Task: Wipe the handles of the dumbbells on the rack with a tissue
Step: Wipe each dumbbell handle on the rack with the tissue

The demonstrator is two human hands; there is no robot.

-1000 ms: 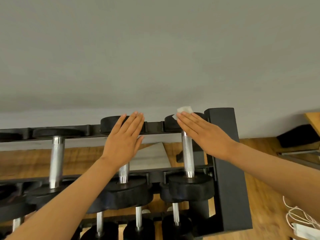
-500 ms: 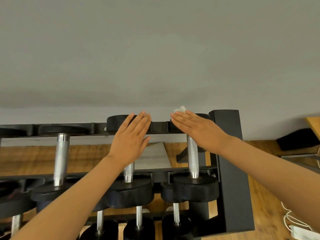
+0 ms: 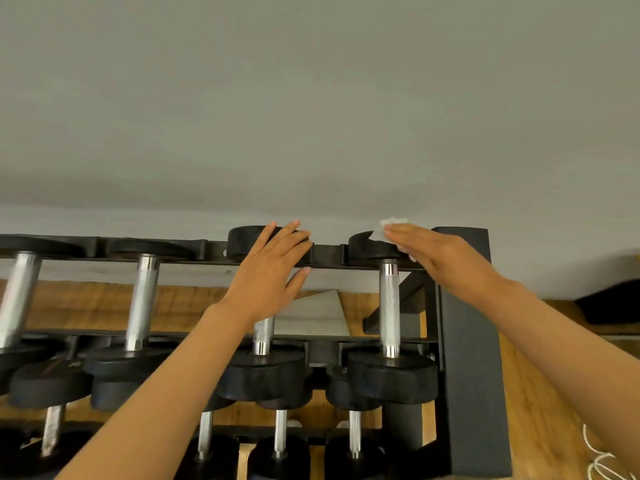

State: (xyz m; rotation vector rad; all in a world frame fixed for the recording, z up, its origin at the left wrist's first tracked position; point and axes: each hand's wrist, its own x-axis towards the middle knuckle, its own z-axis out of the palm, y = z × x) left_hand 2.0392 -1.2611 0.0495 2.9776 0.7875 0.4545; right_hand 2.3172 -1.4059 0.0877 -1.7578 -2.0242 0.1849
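My right hand (image 3: 446, 258) lies flat, fingers straight and together, pressing the white tissue (image 3: 386, 230) onto the far head of the rightmost dumbbell (image 3: 389, 306) on the rack (image 3: 464, 341). My left hand (image 3: 273, 271), fingers straight and loosely spread, rests on the neighbouring dumbbell (image 3: 263, 336).

We cannot read any words or numbers here. One black dumbbell weight (image 3: 52, 370) near the bottom left has a small pale mark on its top, and another dumbbell weight (image 3: 341, 374) has a tiny mark too, but both are too small and blurry for us to read.
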